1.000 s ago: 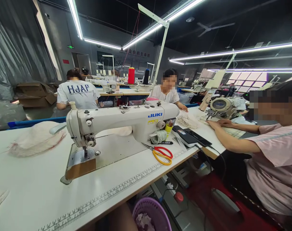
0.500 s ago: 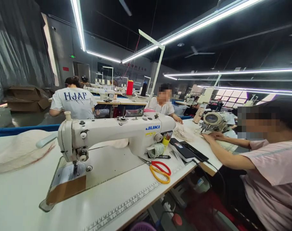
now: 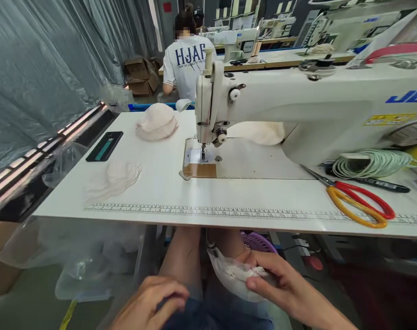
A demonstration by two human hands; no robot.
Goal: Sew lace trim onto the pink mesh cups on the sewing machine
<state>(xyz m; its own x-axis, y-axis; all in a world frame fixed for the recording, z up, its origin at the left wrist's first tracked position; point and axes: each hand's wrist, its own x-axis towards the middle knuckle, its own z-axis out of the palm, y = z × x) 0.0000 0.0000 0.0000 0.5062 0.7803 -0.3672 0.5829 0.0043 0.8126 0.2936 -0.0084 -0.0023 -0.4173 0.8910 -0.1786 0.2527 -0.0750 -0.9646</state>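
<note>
Below the table edge, over my lap, my right hand (image 3: 280, 284) pinches a small clear plastic bag (image 3: 231, 275) with white bits of fabric inside. My left hand (image 3: 150, 305) rests on my thigh with its fingers curled, nothing showing in it. Above them stands the white sewing machine (image 3: 298, 101) on the white table (image 3: 167, 188), its needle over the plate (image 3: 201, 158). A flat stack of pale fabric pieces (image 3: 112, 178) lies left of the machine, and a rounded pile of pinkish pieces (image 3: 156, 123) lies farther back.
Red and yellow scissors (image 3: 358, 201), a coil of pale cord (image 3: 373, 162) and a black pen (image 3: 376, 184) lie right of the needle. A dark phone (image 3: 104, 145) sits at the table's left. A purple basket (image 3: 258, 240) stands underneath. A person in a white shirt (image 3: 186, 55) sits ahead.
The view has swung from the room and the co-worker on the right down to the needle end of the machine and my lap. Both my hands have come into view.
</note>
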